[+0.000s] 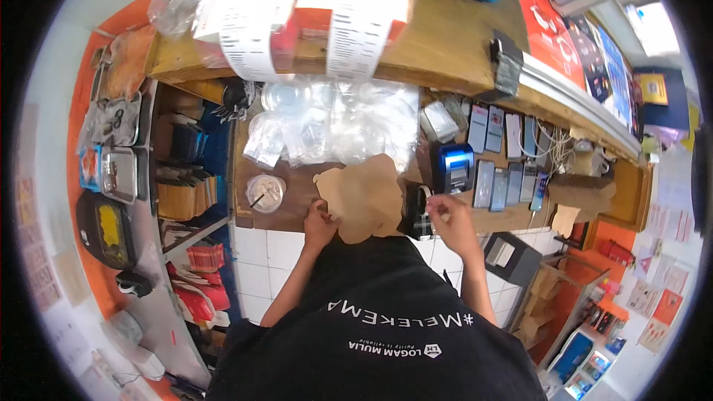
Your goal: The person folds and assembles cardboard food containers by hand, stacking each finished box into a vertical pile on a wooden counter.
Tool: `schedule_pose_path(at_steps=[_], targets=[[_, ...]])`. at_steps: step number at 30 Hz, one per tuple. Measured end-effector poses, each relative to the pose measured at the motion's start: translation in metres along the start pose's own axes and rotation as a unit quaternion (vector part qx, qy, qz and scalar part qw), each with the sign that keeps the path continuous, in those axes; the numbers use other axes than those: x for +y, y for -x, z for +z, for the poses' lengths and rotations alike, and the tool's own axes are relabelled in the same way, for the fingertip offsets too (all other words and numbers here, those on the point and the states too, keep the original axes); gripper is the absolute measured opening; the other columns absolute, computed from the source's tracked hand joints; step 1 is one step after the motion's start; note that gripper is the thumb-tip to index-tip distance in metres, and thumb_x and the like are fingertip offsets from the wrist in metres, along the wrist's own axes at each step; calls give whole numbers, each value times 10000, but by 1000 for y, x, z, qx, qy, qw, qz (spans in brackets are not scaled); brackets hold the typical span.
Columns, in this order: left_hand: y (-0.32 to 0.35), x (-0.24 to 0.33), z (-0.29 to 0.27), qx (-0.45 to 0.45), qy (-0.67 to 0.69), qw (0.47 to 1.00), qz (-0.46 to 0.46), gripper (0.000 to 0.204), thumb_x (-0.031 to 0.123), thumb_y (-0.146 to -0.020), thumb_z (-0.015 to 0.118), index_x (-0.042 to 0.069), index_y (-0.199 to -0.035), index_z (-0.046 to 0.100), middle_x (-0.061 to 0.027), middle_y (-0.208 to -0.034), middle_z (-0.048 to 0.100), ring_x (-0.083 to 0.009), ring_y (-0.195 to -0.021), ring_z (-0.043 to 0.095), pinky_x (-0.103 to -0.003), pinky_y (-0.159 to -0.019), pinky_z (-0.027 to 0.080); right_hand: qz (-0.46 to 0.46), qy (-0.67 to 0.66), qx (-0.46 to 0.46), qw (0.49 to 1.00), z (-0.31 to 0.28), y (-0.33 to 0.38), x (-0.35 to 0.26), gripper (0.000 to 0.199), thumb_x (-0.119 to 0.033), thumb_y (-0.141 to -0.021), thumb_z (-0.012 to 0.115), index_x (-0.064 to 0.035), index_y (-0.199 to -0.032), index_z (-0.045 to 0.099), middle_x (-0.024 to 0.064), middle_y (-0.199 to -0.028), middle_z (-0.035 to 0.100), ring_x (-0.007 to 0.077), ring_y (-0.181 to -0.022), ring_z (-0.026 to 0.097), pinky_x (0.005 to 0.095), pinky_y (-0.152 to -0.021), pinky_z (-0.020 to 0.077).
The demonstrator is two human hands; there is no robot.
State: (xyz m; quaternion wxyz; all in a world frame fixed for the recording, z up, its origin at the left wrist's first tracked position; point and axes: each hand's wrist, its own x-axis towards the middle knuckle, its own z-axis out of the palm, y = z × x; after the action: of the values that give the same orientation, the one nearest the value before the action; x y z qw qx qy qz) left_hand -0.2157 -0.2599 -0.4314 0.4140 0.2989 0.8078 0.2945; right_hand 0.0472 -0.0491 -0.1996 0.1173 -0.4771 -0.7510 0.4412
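A flat brown paperboard piece with rounded flaps (362, 197) lies at the near edge of the wooden table, in front of my body. My left hand (320, 225) grips its near left edge, fingers closed on it. To its right, a black dispenser-like device (417, 217) stands at the table edge. My right hand (450, 217) is beside this device with thumb and fingers pinched together. Something small and whitish shows by the fingertips, too small to name. Left of the paperboard stands a clear round cup (265, 194) with a pale drink and a dark straw.
Clear plastic packaging (334, 119) covers the table's far part. A blue-and-black card terminal or small printer (453, 166) and several phones (486, 130) with white cables lie to the right. A raised wooden shelf (438, 44) with labelled packages overhangs the far side. Shelves with folded brown paperboard (184, 198) stand left.
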Motion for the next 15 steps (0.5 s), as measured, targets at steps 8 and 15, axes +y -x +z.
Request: schedule_pose_path(at_steps=[8,15], targets=[[4,4,23,63,99,992,35,723,48,-820,841,63,-1425,446,-136,-1083,675,-245,-907,704,-393,-810,614,13,73,-41,996,93,24,81,376,-117,-934,692,52,-1268,665,275,-1064,732,444,-1003,712,504,-888,564],[78,92,-19,-98,199,973,69,692,91,-949,717,75,-1556,383,-100,-1100,691,-194,-942,706,-343,-823,589,-30,-30,23,999,0,84,58,197,-51,-933,652,57,-1073,741,240,-1056,735,368,-908,758,410,-853,602]])
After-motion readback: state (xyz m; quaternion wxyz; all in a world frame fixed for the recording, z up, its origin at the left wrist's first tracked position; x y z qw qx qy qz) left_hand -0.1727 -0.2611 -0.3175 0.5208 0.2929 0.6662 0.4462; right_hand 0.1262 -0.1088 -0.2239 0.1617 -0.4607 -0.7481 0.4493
